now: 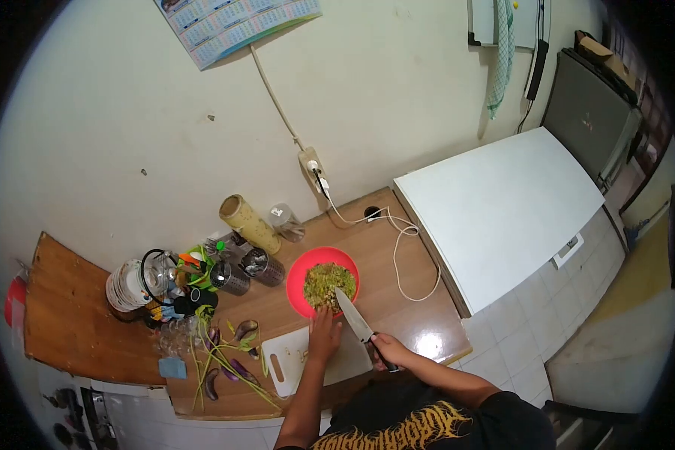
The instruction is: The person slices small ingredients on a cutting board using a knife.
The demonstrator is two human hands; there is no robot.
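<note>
My right hand [389, 351] is closed around the black handle of a kitchen knife [355, 316]. Its wide blade points up and left, with the tip over the near right part of a red bowl [295, 277]. Chopped green vegetables [328, 283] fill much of that bowl. At the bowl's near rim is my left hand [325, 335], fingers stretched toward the chopped pieces; whether they touch the rim I cannot tell. Below both hands lies a white cutting board [289, 351] with a few small scraps on it, partly hidden by my left forearm.
Left of the board lie small eggplants [241, 369] and long green beans [202, 367]. Utensil holders [230, 277], a bamboo-like cylinder [249, 223] and a clear jar [286, 223] stand behind. A white cable [400, 274] loops across the wooden table [379, 259], beside a white-topped cabinet [495, 217].
</note>
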